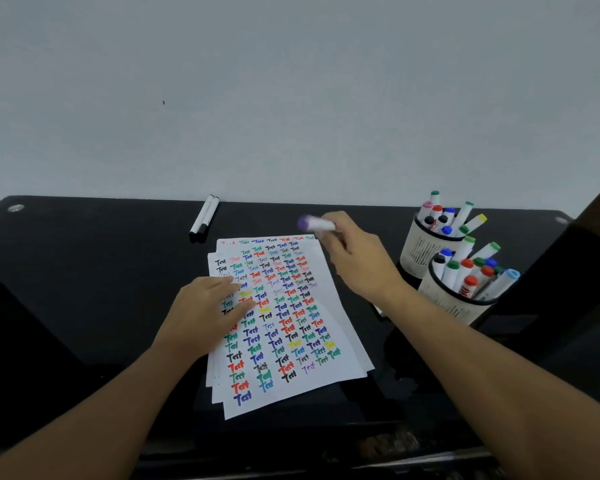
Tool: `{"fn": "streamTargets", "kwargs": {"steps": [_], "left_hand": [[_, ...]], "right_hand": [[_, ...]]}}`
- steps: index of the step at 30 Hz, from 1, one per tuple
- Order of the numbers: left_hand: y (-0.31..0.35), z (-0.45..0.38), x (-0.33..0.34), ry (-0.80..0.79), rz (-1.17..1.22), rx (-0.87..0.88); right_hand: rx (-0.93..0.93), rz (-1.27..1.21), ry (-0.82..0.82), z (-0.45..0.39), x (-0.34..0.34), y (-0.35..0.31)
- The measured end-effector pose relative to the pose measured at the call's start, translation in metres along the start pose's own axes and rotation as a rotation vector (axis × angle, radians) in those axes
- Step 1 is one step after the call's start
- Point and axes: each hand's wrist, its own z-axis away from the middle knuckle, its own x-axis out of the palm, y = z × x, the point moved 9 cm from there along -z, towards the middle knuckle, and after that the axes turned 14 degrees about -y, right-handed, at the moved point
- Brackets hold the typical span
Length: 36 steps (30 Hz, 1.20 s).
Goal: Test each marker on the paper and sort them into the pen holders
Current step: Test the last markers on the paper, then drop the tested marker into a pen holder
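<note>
While left hand (208,313) presses paper (291,372), right hand (354,261) grips blurred, seemingly purple-capped marker (314,223).

The white sheet of paper (291,327) carries the handwritten word "Test", repeated in rows of many colours.

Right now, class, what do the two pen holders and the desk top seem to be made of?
The pen holders look like matt cream plastic, perhaps coated metal: slotted walls under dark rims. The desk top looks like black glass or gloss laminate; faint sheen and a round metal fitting at its corner suggest glass.
</note>
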Motion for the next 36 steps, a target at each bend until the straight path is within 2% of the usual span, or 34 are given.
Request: {"fn": "streamTargets", "kwargs": {"steps": [5,13,19,23,29,36], "left_hand": [[-0.001,0.0,0.001,-0.016,0.0,-0.021],[-0.003,0.001,0.001,-0.016,0.021,-0.033],[-0.001,0.001,0.0,-0.012,0.027,-0.043],[0.0,0.002,-0.002,-0.005,0.046,-0.045],[0.001,0.004,-0.001,-0.019,0.055,-0.05],[0.002,0.004,-0.002,-0.042,0.041,-0.052]], "right_hand": [[0.051,0.316,0.229,0.006,-0.068,-0.006],[0.238,0.311,0.411,0.023,-0.166,0.042],[0.363,0.19,0.411,0.029,-0.184,0.08],[0.349,0.065,0.363,0.034,-0.181,0.087],[0.278,0.201,0.379,0.034,-0.179,0.08],[0.26,0.197,0.401,0.038,-0.184,0.086]]}}
